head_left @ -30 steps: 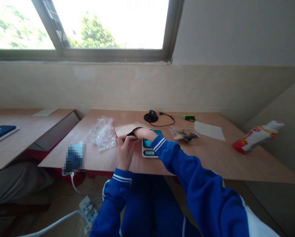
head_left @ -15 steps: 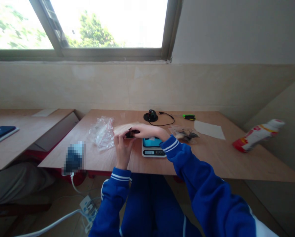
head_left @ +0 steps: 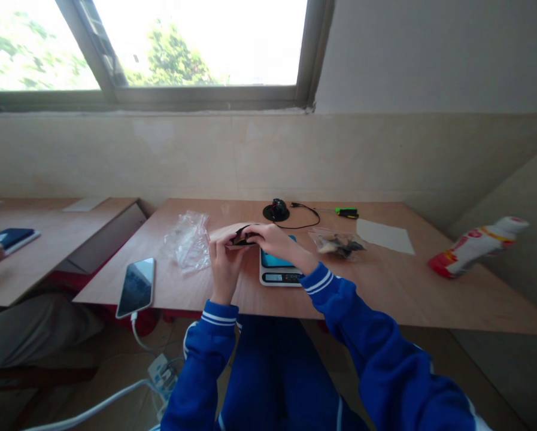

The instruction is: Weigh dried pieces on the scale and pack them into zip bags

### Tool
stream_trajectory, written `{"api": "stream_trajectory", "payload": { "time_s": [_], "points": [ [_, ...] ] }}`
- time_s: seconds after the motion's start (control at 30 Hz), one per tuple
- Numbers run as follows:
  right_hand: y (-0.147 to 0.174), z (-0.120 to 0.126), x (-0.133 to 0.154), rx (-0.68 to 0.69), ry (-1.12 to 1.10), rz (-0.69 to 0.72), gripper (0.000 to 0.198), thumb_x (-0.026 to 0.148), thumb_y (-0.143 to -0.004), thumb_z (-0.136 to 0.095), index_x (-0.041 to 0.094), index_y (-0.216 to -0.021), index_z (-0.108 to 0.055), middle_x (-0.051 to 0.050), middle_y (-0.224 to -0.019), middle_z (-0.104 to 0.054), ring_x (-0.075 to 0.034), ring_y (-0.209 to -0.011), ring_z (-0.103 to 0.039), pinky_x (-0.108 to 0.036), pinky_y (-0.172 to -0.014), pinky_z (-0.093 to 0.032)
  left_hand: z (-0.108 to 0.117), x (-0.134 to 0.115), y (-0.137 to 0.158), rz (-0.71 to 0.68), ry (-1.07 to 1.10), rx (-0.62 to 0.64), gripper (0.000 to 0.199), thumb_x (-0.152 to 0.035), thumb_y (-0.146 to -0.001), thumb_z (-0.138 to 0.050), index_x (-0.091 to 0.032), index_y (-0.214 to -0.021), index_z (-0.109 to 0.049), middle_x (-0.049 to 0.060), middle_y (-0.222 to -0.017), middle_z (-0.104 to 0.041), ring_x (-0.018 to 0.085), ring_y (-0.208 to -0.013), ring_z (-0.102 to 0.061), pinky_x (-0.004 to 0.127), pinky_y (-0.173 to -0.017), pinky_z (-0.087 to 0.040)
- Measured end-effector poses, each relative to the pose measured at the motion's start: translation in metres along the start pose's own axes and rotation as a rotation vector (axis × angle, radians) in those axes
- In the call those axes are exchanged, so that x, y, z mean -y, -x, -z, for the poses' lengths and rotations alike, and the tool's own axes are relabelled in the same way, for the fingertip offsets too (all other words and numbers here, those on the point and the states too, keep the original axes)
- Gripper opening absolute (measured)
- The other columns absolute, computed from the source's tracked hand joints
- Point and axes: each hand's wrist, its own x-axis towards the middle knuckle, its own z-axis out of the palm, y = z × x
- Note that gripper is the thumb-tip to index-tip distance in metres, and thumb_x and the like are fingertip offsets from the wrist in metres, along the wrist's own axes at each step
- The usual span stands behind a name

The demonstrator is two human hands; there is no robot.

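Observation:
My left hand [head_left: 224,263] is closed around the near left side of a light tan object with a dark inner part [head_left: 242,237]; its exact kind I cannot make out. From the right, my right hand [head_left: 272,239] reaches over with bent fingers at the dark part, hiding much of it. Just below my right hand lies a white digital scale [head_left: 268,284] with a small display and buttons. A bright blue surface [head_left: 272,258] shows on its top, partly covered by my right hand and wrist.
Clear plastic bags [head_left: 185,242] lie left; a phone [head_left: 137,287] with a cable rests by the front edge. Behind are a black round-based device [head_left: 277,209] and a green-black screwdriver [head_left: 346,212]. Rightward are a bag of parts [head_left: 340,244], white paper [head_left: 385,235] and a bottle [head_left: 475,248].
My right hand has shifted slightly right, its wrist lower, and the dark part shows a little more. At the far left, another person's hand has come into view beside a dark device.

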Motion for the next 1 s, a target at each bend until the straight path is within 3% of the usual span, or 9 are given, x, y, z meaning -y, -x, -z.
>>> {"api": "stream_trajectory", "payload": {
  "time_s": [0.2,0.4,0.57,0.83,0.9,1.0],
  "points": [
    [-0.003,0.006,-0.003,-0.127,-0.092,-0.076,0.021,0.015,-0.086,-0.050,0.016,-0.100,-0.066,-0.004,-0.098,-0.069,-0.017,-0.091,-0.062,-0.029,-0.084,-0.045,-0.001,0.001,-0.007,0.014,-0.006,0.007,0.036,-0.028,-0.082,-0.065,-0.022,-0.116,-0.053,0.005,-0.098,-0.053,0.015,-0.082,-0.052,0.031,-0.076,-0.048],
    [-0.008,0.011,-0.002,-0.169,-0.221,-0.093,0.019,0.021,-0.085,-0.052,0.015,-0.100,-0.064,-0.005,-0.100,-0.067,-0.017,-0.094,-0.060,-0.032,-0.088,-0.046,-0.006,0.004,-0.013,0.068,0.045,-0.028,0.055,-0.027,-0.080,-0.067,-0.024,-0.129,-0.042,0.003,-0.096,-0.051,0.013,-0.075,-0.048,0.028,-0.072,-0.047],
    [-0.010,0.016,-0.004,-0.216,-0.342,-0.078,0.018,0.021,-0.086,-0.050,0.014,-0.099,-0.061,-0.006,-0.098,-0.065,-0.017,-0.096,-0.059,-0.032,-0.090,-0.046,-0.006,0.001,-0.022,0.049,-0.022,0.014,0.033,-0.025,-0.082,-0.064,-0.020,-0.112,-0.053,0.004,-0.096,-0.051,0.014,-0.079,-0.049,0.029,-0.073,-0.046],
    [0.015,0.038,-0.020,-0.393,-0.422,-0.130,0.026,0.035,-0.088,-0.053,0.016,-0.105,-0.058,-0.008,-0.106,-0.064,-0.018,-0.100,-0.060,-0.030,-0.088,-0.048,-0.006,0.006,-0.038,0.033,-0.064,0.000,0.027,-0.026,-0.082,-0.065,-0.018,-0.106,-0.057,0.006,-0.099,-0.052,0.016,-0.082,-0.052,0.032,-0.077,-0.047],
    [0.034,0.043,-0.024,-0.361,-0.320,-0.171,0.023,0.033,-0.090,-0.052,0.016,-0.104,-0.059,-0.007,-0.106,-0.065,-0.018,-0.100,-0.061,-0.032,-0.088,-0.049,-0.006,0.009,-0.042,0.040,-0.069,-0.001,0.026,-0.027,-0.082,-0.064,-0.018,-0.105,-0.057,0.006,-0.099,-0.052,0.017,-0.084,-0.052,0.033,-0.077,-0.047],
    [0.063,0.039,-0.033,-0.178,-0.093,-0.270,0.016,0.023,-0.090,-0.050,0.017,-0.099,-0.062,-0.006,-0.102,-0.067,-0.019,-0.094,-0.063,-0.034,-0.085,-0.049,-0.006,0.011,-0.046,0.051,-0.065,0.000,0.025,-0.028,-0.081,-0.064,-0.018,-0.104,-0.058,0.006,-0.098,-0.052,0.017,-0.085,-0.052,0.033,-0.076,-0.047]
  ]
}}
